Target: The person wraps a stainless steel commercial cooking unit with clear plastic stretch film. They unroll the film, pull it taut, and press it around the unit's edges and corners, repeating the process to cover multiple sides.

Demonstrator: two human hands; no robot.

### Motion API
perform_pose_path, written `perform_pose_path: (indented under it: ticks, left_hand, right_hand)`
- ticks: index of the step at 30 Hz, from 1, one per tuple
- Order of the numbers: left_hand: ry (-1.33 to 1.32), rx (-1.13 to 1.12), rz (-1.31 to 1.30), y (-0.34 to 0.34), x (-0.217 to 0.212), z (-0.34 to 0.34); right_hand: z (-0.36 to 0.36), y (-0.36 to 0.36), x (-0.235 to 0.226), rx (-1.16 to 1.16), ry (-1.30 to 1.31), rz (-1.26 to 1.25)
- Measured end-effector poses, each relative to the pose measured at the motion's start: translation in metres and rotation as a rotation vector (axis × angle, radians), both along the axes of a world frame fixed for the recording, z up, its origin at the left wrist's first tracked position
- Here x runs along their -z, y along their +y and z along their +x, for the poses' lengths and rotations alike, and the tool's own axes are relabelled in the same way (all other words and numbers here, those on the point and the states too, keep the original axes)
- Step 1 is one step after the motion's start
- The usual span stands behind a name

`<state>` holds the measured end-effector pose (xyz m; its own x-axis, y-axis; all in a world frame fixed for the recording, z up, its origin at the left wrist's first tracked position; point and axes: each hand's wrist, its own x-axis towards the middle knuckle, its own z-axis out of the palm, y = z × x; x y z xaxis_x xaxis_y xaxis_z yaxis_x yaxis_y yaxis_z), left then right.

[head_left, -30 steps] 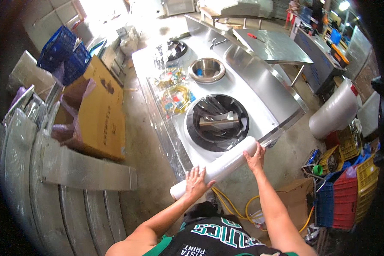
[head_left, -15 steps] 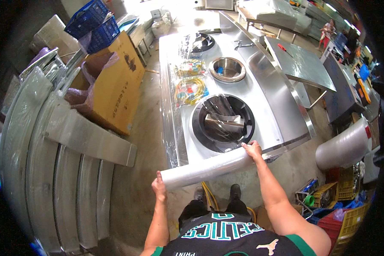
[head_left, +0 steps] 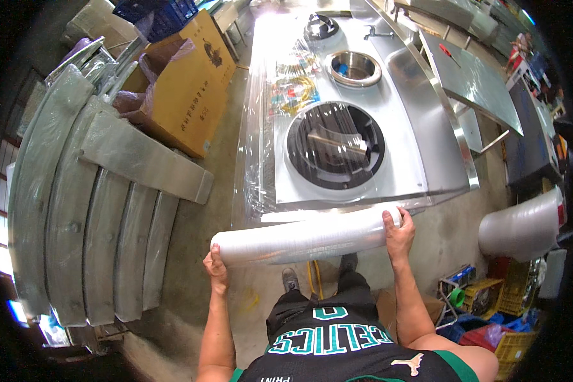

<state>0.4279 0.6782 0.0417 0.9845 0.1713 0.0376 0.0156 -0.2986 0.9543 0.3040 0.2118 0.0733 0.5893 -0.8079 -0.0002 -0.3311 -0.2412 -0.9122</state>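
A wide roll of clear stretch film (head_left: pixel 299 239) is held crosswise in front of me, by both ends. My left hand (head_left: pixel 216 267) is closed round its left end, and my right hand (head_left: pixel 399 232) grips the right end. From the roll, film stretches over a stainless steel stove counter (head_left: pixel 401 153). Under it are a large black burner ring (head_left: pixel 293 146) with metal pieces inside, a round steel pot well (head_left: pixel 354 69), a smaller black ring (head_left: pixel 321 27) at the far end and bagged yellow hoses (head_left: pixel 299 92).
Wrapped long panels (head_left: pixel 63 210) lean at my left, beside a big cardboard box (head_left: pixel 194 83). A metal table (head_left: pixel 471 79) with a red-handled tool stands right of the counter. Another film roll (head_left: pixel 519 223) and yellow crates (head_left: pixel 516 286) are at the right. A yellow hose (head_left: pixel 314 280) lies by my feet.
The roll has come back toward me and left, off the counter's near edge. Film now spans the gap and covers more of the counter top.
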Motion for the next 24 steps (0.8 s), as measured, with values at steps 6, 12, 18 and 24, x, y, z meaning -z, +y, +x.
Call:
perform_pose_path:
  ticks: [6, 12, 18, 24]
  left_hand:
    - [0.139, -0.051, -0.056, 0.044, 0.04, -0.018]
    - [0.23, 0.056, -0.157, 0.039, 0.087, -0.053]
    - [0.333, -0.004, -0.164, 0.033, 0.133, -0.064]
    - [0.373, -0.051, -0.192, 0.008, 0.203, -0.04]
  right_hand:
    - [-0.021, 0.054, -0.001, -0.001, -0.048, -0.022]
    - [-0.033, 0.058, -0.007, -0.015, -0.051, -0.041]
    - [-0.044, 0.05, 0.062, -0.031, 0.031, -0.062]
    - [-0.039, 0.027, 0.17, 0.031, 0.051, 0.015]
